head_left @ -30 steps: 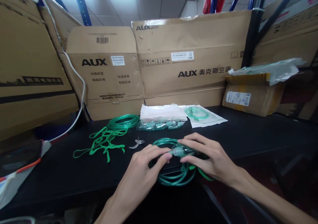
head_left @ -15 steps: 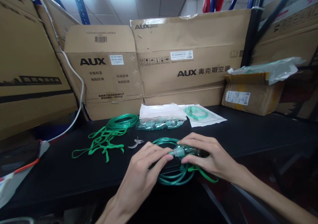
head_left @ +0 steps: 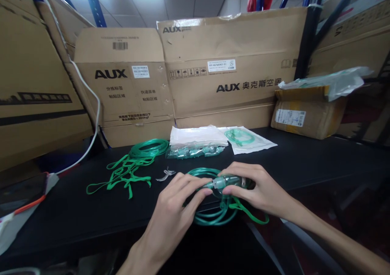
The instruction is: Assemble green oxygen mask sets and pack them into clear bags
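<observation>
Both hands (head_left: 213,198) pinching clear connector (head_left: 222,182) over tubing coil (head_left: 210,216).

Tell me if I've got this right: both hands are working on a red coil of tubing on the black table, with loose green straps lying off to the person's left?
Not quite: the coil of tubing is green, not red, as the head view shows. The rest holds: the left hand and right hand meet at it on the black table, and the green straps lie to the left.
</observation>
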Tool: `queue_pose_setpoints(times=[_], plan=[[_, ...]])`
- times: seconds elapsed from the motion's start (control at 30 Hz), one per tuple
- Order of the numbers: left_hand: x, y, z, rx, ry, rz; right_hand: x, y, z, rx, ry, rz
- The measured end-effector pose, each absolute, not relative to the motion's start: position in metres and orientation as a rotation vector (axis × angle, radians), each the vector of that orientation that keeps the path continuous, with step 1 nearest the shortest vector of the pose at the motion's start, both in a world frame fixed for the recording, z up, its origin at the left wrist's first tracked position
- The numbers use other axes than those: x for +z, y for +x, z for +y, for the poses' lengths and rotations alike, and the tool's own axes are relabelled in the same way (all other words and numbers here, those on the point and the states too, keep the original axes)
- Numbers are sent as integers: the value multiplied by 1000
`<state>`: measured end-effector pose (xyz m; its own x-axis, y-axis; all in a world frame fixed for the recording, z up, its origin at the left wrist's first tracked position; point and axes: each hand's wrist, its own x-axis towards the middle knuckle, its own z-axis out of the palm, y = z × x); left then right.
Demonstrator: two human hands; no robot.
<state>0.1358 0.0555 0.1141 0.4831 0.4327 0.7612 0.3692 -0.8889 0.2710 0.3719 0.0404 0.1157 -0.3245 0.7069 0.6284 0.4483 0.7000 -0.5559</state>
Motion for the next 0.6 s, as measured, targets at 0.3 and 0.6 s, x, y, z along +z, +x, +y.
queue_pose_setpoints(times=[0.3, 0.6], plan=[[117, 131, 58, 1244, 2534, 775, 119, 373, 38, 451, -844, -2015], [109, 139, 54, 1491, 2770, 653, 118, 373, 38, 390, -896, -2009]])
